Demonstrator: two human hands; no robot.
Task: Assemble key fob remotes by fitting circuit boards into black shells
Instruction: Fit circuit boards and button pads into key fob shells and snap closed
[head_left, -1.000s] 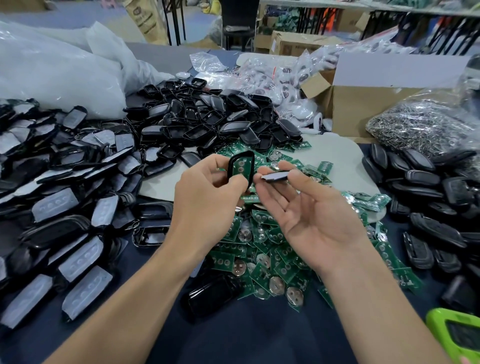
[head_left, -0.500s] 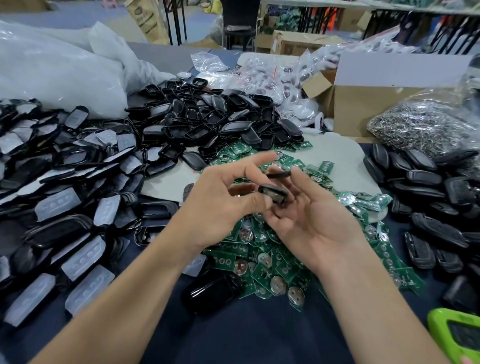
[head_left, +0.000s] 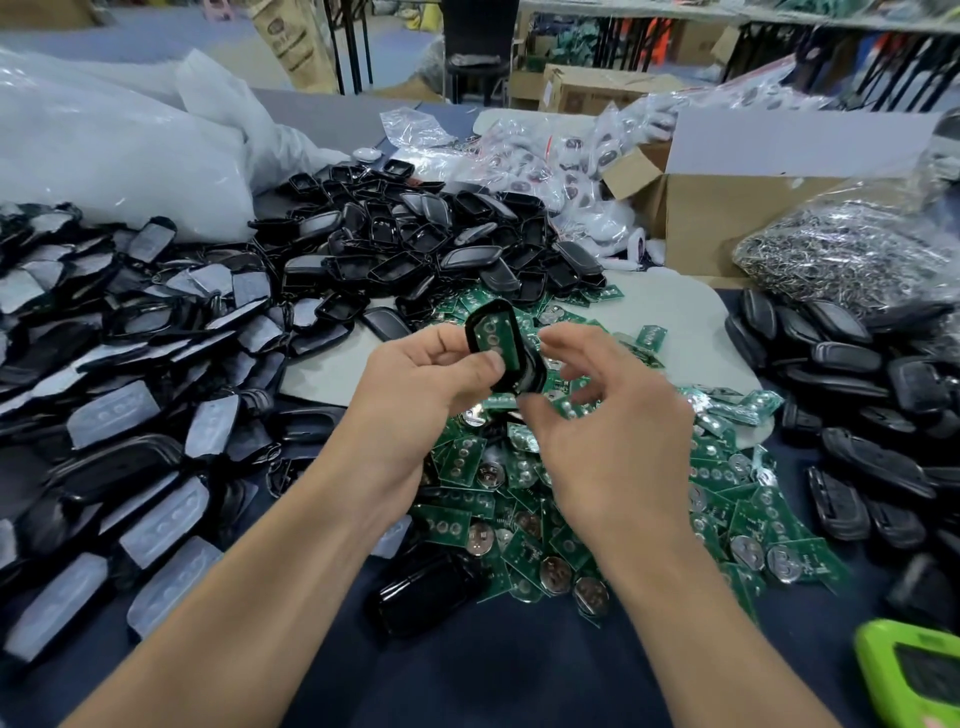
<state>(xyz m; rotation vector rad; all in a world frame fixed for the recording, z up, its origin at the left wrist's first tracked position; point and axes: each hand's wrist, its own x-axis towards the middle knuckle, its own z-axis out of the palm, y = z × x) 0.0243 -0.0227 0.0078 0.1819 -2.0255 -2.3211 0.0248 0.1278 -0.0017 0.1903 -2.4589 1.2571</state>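
Two hands meet above the middle of the counter (head_left: 467, 675). The left hand (head_left: 426, 379) pinches a black shell (head_left: 471, 332) between thumb and curled fingers. It holds the shell upright with the open side toward the camera. A green circuit board (head_left: 496, 338) sits inside the shell, and its round contacts show.

A second black piece (head_left: 534, 375) lies just behind the shell, touching it, between the two hands. The right hand (head_left: 608, 431) is beside it with fingers and thumb curled. It is blurred, so I cannot tell whether it grips that piece or anything else.

Below the hands, a heap of loose circuit boards (head_left: 519, 519) spreads from the middle toward the near edge. One empty black casing (head_left: 426, 592) lies at the heap's near-left side.

- **Far edge:** a mound of black shells (head_left: 415, 244) fills the middle.
- **Left edge:** shells with pale grey button pads (head_left: 130, 389) are piled up.
- **Right edge:** there are more dark shells (head_left: 857, 395).
- **Far-right corner:** a clear bag of metal rings (head_left: 841, 254) sits by a cardboard box (head_left: 717, 213).
- **Far-left corner:** white plastic bags (head_left: 104, 156) bulge.
- **Near-right corner:** a bright green device (head_left: 909, 675) pokes in.
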